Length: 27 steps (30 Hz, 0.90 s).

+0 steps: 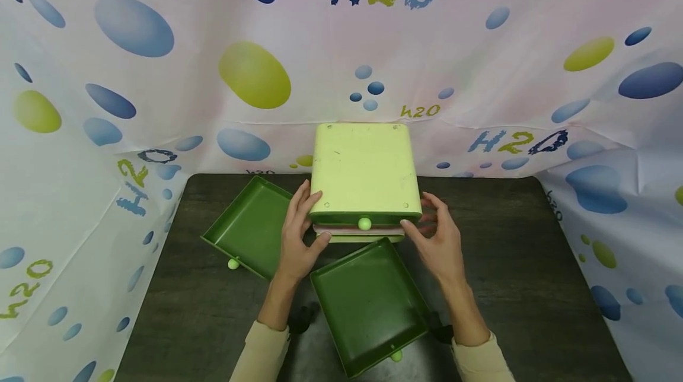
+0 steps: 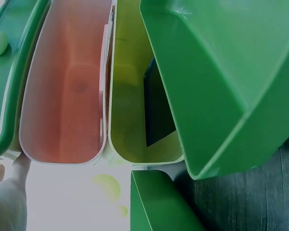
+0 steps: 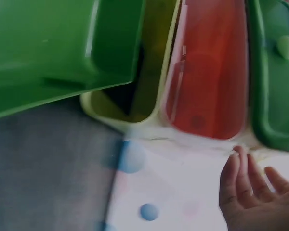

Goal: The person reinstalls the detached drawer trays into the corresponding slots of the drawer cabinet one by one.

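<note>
A stack of drawer boxes stands at the middle of the table's back. Its top box (image 1: 365, 168) is light yellow-green and holds a green drawer (image 2: 0, 91) with a pale round knob (image 1: 364, 223). Below it, a pink box (image 3: 207, 82) and a yellow-green box (image 2: 130, 110) show open, drawerless fronts. My left hand (image 1: 299, 242) rests its fingers along the left side of the stack, thumb near the lower front. On the other side, my right hand (image 1: 441, 245) has its fingers extended at the stack's right edge, thumb by the top drawer's corner.
A loose green drawer (image 1: 368, 305) lies tilted between my forearms, in front of the stack. Another green drawer (image 1: 253, 222) lies at the left, partly behind my left hand. The dark table (image 1: 533, 287) meets a printed white sheet (image 1: 453, 38) at the back and sides.
</note>
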Available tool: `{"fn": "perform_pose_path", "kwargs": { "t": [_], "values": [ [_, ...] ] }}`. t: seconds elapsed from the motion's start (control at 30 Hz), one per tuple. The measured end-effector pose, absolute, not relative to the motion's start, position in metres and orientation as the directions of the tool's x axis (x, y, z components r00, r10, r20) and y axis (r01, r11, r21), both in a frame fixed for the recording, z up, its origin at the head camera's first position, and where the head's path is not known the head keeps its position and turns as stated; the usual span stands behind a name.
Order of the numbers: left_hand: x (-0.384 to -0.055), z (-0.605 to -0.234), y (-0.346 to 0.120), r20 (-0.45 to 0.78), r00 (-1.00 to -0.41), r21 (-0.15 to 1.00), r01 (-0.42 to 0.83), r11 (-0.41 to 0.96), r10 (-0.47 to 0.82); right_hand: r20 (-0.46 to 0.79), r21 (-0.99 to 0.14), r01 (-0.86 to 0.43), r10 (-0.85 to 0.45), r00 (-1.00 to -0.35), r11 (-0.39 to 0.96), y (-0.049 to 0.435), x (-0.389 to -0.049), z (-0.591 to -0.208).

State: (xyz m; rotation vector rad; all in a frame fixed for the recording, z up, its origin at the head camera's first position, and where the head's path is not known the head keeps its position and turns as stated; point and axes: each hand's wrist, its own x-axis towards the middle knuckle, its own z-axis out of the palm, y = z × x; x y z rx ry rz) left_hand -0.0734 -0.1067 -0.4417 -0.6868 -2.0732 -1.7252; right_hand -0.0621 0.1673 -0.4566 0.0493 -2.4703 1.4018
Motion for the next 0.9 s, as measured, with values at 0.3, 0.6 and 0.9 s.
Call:
{"fn": "perform_pose_path", "kwargs": {
  "t": [0.3,0.6,0.9],
  "values": [
    [-0.077,-0.442,-0.107,0.556,-0.819,0.816,0.571,0.093,0.144,0.263,-0.852,-0.238,-0.012,-0.965,0.466,0.174,-0.049,-0.444],
    [-0.078,-0.445,-0.106,0.544,-0.829,0.824,0.557,0.106,0.13,0.193,-0.863,-0.19,-0.044,-0.98,0.468,0.187,-0.055,-0.468],
    [-0.078,-0.447,-0.105,0.542,-0.832,0.827,0.553,0.098,0.116,0.087,-0.863,-0.147,-0.145,-0.986,0.483,0.197,-0.049,-0.471]
  ]
}}
